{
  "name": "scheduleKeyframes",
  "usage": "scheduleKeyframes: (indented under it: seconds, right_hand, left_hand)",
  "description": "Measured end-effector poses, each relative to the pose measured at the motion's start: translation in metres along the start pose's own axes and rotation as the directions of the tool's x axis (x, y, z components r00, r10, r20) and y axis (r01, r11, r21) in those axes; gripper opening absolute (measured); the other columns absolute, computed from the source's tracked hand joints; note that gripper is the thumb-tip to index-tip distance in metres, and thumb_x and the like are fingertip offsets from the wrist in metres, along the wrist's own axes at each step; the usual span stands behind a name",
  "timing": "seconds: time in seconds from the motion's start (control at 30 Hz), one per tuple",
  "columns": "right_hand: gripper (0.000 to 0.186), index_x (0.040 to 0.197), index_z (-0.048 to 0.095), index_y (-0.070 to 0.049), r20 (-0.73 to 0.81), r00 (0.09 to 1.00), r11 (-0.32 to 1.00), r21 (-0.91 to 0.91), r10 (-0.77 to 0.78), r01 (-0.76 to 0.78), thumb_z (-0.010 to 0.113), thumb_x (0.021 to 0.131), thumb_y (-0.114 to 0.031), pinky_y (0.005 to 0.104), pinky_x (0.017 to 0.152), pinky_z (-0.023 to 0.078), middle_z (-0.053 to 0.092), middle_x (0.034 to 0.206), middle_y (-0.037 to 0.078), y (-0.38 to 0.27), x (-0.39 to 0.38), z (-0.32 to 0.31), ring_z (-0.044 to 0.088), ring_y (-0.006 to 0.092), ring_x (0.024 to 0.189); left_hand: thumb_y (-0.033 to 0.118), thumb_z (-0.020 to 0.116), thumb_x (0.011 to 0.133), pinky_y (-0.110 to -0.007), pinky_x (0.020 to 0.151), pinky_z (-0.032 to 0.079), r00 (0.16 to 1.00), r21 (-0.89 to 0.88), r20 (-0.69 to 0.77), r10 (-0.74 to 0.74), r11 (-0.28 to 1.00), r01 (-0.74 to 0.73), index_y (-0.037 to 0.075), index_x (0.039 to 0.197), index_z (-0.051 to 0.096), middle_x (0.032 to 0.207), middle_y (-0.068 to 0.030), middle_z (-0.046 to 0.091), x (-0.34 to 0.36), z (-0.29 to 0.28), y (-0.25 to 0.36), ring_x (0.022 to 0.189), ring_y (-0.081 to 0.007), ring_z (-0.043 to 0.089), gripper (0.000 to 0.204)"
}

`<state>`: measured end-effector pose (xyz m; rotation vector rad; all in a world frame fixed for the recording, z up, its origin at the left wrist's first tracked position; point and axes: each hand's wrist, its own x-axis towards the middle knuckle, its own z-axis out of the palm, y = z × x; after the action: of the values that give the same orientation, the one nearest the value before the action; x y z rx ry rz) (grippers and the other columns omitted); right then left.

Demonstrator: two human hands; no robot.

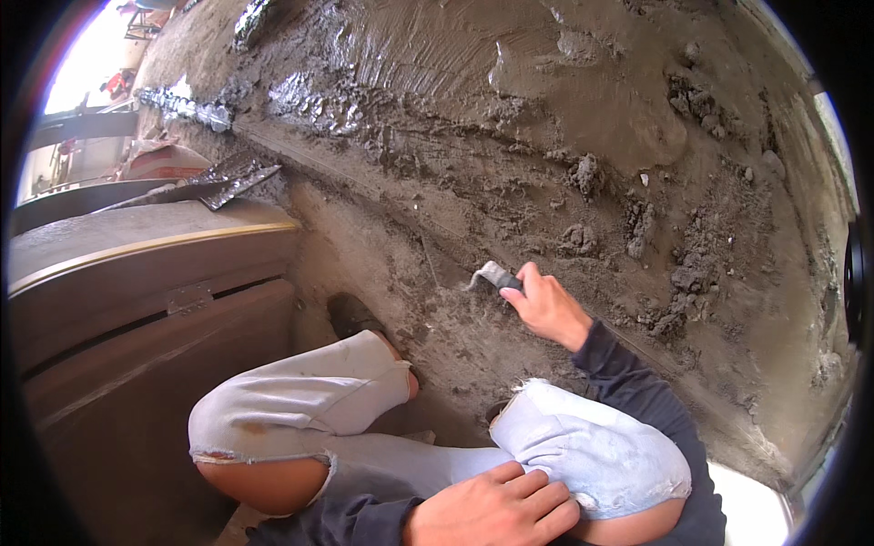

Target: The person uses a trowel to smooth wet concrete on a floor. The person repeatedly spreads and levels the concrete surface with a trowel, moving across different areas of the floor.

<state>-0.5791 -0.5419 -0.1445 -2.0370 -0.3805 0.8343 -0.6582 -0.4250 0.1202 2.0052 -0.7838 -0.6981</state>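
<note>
My right hand (550,308) is closed round the dark handle of a trowel (497,273), beyond my right knee. The trowel's handle end is caked with grey mortar, and its curved metal neck bends down to a blade lying low against the wet mortar (583,205). The blade blends into the grey surface, so its outline is hard to make out. My left hand (496,508) rests on my right thigh, fingers loosely bent over the torn light jeans (583,446), holding nothing.
A shovel (232,177) smeared with mortar lies across the top of a brown cabinet-like piece (155,237) on the left. Rough lumps (696,273) of mortar cover the right side. A straight line runs through the mortar. My shoe (353,316) stands near the cabinet.
</note>
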Motion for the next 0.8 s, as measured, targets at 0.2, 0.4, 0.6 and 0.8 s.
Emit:
scheduleKeyframes:
  seconds: [0.2,0.4,0.6,0.8]
  right_hand:
    - [0.038,0.101,0.043,0.004,-0.086,0.996,0.986,0.168,0.014,0.001,0.063,0.089,-0.026,0.0422,0.063,0.05,0.061,0.072,0.024,-0.014,-0.019,-0.046,0.065,0.0376,0.069]
    - [0.041,0.107,0.043,0.001,-0.107,0.991,0.892,0.436,-0.081,0.12,0.07,0.085,-0.02,0.0315,0.058,0.047,0.056,0.08,0.007,-0.003,-0.019,-0.085,0.058,0.0167,0.065]
    - [0.029,0.113,0.035,-0.005,-0.098,0.995,0.415,0.905,-0.014,0.095,0.055,0.096,-0.016,0.0261,0.047,0.044,0.051,0.092,0.008,-0.017,-0.053,-0.098,0.054,0.0117,0.063]
    - [0.04,0.128,0.027,-0.005,-0.28,0.955,0.46,0.839,-0.093,0.291,0.049,0.099,-0.022,0.0257,0.057,0.05,0.051,0.1,0.01,-0.091,-0.03,-0.058,0.057,0.0154,0.074]
  left_hand:
    - [0.021,0.054,0.08,-0.033,0.067,0.042,0.999,0.102,0.033,-0.027,0.995,0.024,0.007,0.092,0.054,0.084,-0.0038,0.056,0.003,0.0,0.01,0.075,-0.0199,0.055,0.018]
    - [0.016,0.058,0.081,-0.033,0.068,0.042,0.996,0.116,0.055,-0.076,0.991,0.069,0.006,0.093,0.056,0.083,-0.0047,0.055,-0.003,-0.02,0.03,0.075,-0.02,0.055,0.016]
    - [0.02,0.068,0.084,-0.034,0.076,0.05,0.951,0.186,0.253,-0.179,0.973,0.134,0.006,0.115,0.06,0.099,-0.007,0.065,-0.017,-0.127,-0.004,0.087,-0.0217,0.064,0.035]
    - [0.052,0.051,0.094,-0.034,0.089,0.048,0.766,-0.314,0.322,-0.557,0.7,0.641,-0.002,0.131,0.044,0.113,-0.0133,0.059,0.042,-0.129,-0.139,0.105,-0.0215,0.059,0.066]
